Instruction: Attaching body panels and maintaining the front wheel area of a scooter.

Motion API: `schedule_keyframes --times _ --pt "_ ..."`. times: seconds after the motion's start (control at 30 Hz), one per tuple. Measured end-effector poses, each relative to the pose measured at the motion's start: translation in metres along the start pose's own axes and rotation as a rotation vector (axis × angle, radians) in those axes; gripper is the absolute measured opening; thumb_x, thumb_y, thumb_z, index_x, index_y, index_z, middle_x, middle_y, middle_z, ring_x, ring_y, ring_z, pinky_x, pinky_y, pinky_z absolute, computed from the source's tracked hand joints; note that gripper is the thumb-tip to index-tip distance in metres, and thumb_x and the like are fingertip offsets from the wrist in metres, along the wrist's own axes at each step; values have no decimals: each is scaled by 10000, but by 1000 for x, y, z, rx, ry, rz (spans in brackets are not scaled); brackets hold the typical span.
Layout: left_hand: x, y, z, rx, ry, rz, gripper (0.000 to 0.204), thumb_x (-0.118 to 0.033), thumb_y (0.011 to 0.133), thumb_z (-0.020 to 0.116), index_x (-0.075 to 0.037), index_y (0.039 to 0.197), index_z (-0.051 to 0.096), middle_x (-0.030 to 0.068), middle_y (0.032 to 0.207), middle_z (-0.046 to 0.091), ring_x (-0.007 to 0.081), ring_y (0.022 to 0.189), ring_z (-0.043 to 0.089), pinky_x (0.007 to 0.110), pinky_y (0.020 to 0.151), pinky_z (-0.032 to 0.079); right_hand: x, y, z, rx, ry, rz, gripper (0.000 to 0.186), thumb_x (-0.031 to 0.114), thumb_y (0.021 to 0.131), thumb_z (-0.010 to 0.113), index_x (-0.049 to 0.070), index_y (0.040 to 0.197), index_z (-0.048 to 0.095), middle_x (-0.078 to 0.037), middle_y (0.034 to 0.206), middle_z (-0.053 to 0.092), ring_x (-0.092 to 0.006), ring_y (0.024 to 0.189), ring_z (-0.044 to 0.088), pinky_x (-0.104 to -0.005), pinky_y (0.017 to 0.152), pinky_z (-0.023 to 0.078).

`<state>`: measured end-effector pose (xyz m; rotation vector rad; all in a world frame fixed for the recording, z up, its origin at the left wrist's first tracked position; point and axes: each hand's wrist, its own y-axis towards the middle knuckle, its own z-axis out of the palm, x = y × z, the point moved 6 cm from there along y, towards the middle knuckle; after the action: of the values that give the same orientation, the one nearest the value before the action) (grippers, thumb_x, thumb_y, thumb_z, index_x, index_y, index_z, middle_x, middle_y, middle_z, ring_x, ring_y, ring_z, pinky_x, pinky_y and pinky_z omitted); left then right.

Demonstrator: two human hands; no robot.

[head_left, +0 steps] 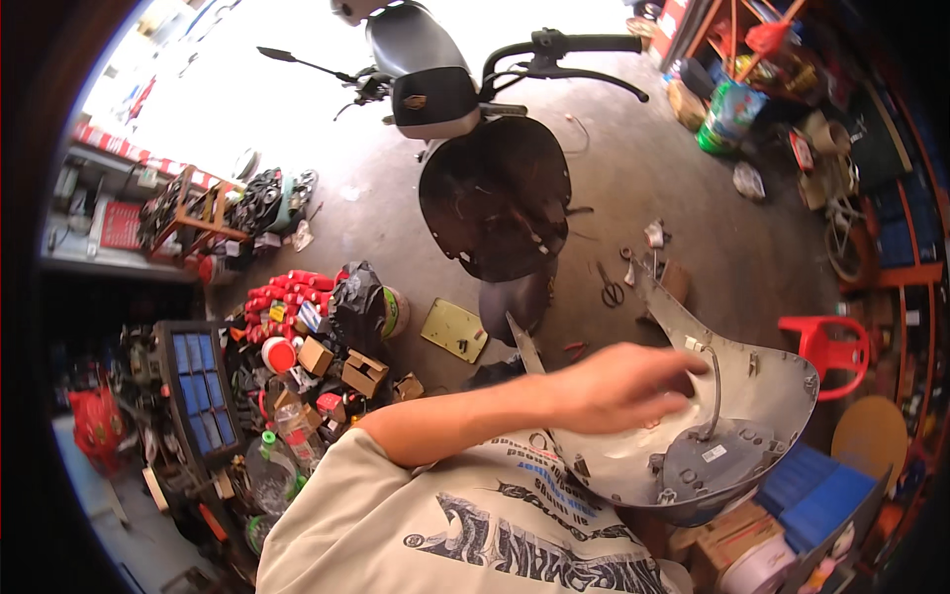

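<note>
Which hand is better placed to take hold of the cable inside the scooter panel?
Probably the left hand: it is over the inner side of the scooter panel, its fingers pointing toward the cable. The right hand is not in view, so its reach cannot be judged.

White daylight blown out ahead, soft light on my left grip, deep shadow under the counter, rack curving toward the black rim.

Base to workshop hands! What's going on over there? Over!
Left hand over curved panel, grip unclear. Right hand out of view. Panel's inner side showing. Cable by the fingers, maybe in the way.
</note>
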<state>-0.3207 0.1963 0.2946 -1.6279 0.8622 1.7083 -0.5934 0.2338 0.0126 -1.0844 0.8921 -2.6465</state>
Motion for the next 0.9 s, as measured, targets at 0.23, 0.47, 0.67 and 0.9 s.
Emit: schedule_keyframes --times 0.23,0.47,0.67,0.9 --pt "132 -122 -122 -832 83 -206 268 -61 910 552 7 1168 554 84 989 678 133 851 635 274 711 518 -3 27 29 136 -26 39 408 275 976 448 39 1306 487 -103 1266 555 -245 1153 543 -385 981 446" --pt "186 -226 -311 -1287 643 -195 307 -56 851 574 4 1152 562 141 962 673 242 873 648 336 799 515 -28 61 90 196 -76 56 404 266 975 448 39 1307 486 -104 1264 556 -246 1152 545 -385 978 449" --pt "166 -230 -474 -1405 1009 -504 534 -114 803 551 0 1310 428 232 1285 507 379 1193 493 437 1020 398 -55 84 125 153 -120 51 401 258 974 448 39 1307 485 -104 1262 558 -246 1151 547 -385 975 451" --pt "179 -229 -631 -1250 1413 -539 535 -66 786 519 -59 1315 438 238 1342 447 404 1240 442 455 1043 381 -79 85 106 13 -118 36 398 250 972 448 39 1308 485 -105 1260 559 -247 1150 549 -385 972 455"
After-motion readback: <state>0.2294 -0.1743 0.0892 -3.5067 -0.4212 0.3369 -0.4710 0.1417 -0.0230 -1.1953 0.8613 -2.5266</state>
